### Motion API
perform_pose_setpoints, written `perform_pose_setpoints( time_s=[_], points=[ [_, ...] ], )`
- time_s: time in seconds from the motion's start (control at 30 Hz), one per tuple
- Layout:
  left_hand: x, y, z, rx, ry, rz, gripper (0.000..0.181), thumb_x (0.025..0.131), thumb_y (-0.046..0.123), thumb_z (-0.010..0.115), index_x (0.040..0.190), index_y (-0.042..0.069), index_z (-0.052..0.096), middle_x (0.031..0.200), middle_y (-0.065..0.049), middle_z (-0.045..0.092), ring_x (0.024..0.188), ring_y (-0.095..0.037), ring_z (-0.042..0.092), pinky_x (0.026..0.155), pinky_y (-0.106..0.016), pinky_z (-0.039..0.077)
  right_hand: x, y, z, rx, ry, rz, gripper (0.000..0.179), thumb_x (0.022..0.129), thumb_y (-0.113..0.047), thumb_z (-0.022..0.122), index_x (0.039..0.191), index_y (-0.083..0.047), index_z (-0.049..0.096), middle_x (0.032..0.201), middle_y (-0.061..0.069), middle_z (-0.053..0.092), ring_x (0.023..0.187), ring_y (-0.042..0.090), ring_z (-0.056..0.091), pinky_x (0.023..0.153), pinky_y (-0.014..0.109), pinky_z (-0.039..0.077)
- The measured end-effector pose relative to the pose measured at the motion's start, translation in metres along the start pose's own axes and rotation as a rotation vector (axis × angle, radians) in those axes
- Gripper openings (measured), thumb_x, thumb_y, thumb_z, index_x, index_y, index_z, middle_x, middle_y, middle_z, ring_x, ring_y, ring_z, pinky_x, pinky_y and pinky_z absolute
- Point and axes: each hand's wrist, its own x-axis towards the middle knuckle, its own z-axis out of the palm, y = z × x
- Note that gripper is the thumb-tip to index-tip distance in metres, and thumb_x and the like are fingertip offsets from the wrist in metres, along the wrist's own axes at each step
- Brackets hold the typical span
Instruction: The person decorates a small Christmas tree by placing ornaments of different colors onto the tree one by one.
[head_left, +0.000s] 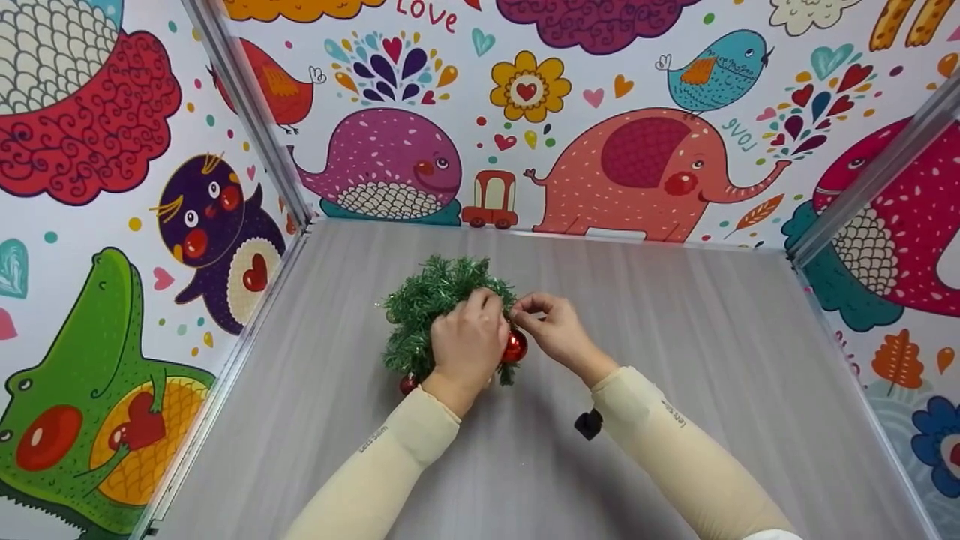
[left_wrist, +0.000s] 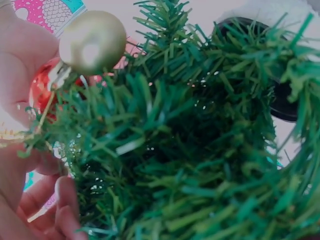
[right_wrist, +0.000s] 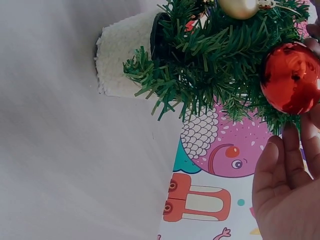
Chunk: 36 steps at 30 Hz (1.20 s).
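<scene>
A small artificial Christmas tree point(head_left: 420, 300) with green tinsel-like branches lies tipped over, its white rough-textured pot point(right_wrist: 125, 55) toward the person. My left hand point(head_left: 472, 334) lies over its upper part with fingers curled, gripping a branch. On the right side hangs a shiny red bauble point(right_wrist: 290, 77). Just above the bauble my right hand point(head_left: 559, 334) pinches with thumb and fingertips at its thin gold string; the bauble partly hides these fingertips in the right wrist view. A gold bauble point(left_wrist: 92, 42) hangs by its own gold string close to the red one.
Another red bauble point(head_left: 408, 384) sits at the tree's lower left. The grey wood-grain table point(head_left: 712, 337) is bordered by cartoon-printed panels point(head_left: 615, 180) in metal frames. A small black object point(head_left: 589, 424) is at the right sleeve's cuff.
</scene>
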Motion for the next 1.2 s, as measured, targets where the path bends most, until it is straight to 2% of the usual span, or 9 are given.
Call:
perform_pose_setpoints(
  time_s=[0.27, 0.5, 0.67, 0.83, 1.2],
  points=[
    [-0.001, 0.000, 0.000, 0.010, -0.001, 0.013, 0.012, 0.086, 0.022, 0.074, 0.094, 0.014, 0.076, 0.098, -0.001, 0.068, 0.060, -0.018, 0.065, 0.047, -0.036, 0.054, -0.003, 0.003, 0.003, -0.010, 0.007, 0.002, 0.006, 0.092, -0.002, 0.067, 0.091, 0.002, 0.071, 0.092, 0.011, 0.069, 0.088, 0.028, 0.065, 0.074, 0.034, 0.054],
    [-0.001, 0.000, 0.000, 0.052, 0.019, 0.025, 0.011, 0.084, 0.024, 0.077, 0.091, 0.015, 0.077, 0.097, -0.001, 0.068, 0.062, -0.017, 0.065, 0.047, -0.035, 0.053, -0.014, -0.037, 0.000, -0.016, -0.029, -0.034, 0.007, 0.092, 0.001, 0.065, 0.089, 0.007, 0.069, 0.094, 0.014, 0.068, 0.089, 0.029, 0.066, 0.077, 0.037, 0.055],
    [-0.001, 0.000, 0.001, 0.067, 0.014, 0.033, 0.011, 0.084, 0.024, 0.076, 0.091, 0.014, 0.076, 0.097, -0.001, 0.068, 0.061, -0.016, 0.065, 0.046, -0.034, 0.053, -0.014, -0.037, 0.000, -0.016, -0.044, -0.034, 0.007, 0.092, 0.002, 0.065, 0.089, 0.006, 0.069, 0.096, 0.014, 0.068, 0.090, 0.028, 0.066, 0.075, 0.031, 0.055],
    [0.000, 0.000, 0.000, 0.064, -0.003, 0.031, 0.012, 0.086, 0.023, 0.074, 0.093, 0.014, 0.077, 0.098, -0.001, 0.068, 0.062, -0.017, 0.065, 0.047, -0.035, 0.053, -0.014, -0.037, -0.001, -0.006, -0.044, -0.030, 0.006, 0.091, 0.003, 0.065, 0.088, 0.006, 0.068, 0.097, 0.015, 0.068, 0.090, 0.032, 0.066, 0.074, 0.029, 0.055],
    [-0.002, -0.001, 0.004, 0.031, 0.026, 0.039, 0.012, 0.083, 0.023, 0.075, 0.092, 0.014, 0.076, 0.099, 0.000, 0.067, 0.060, -0.016, 0.064, 0.045, -0.035, 0.052, -0.013, -0.038, -0.001, -0.018, -0.046, -0.056, 0.005, 0.090, 0.004, 0.065, 0.090, 0.008, 0.067, 0.096, 0.017, 0.068, 0.089, 0.027, 0.065, 0.073, 0.029, 0.055]
  ],
)
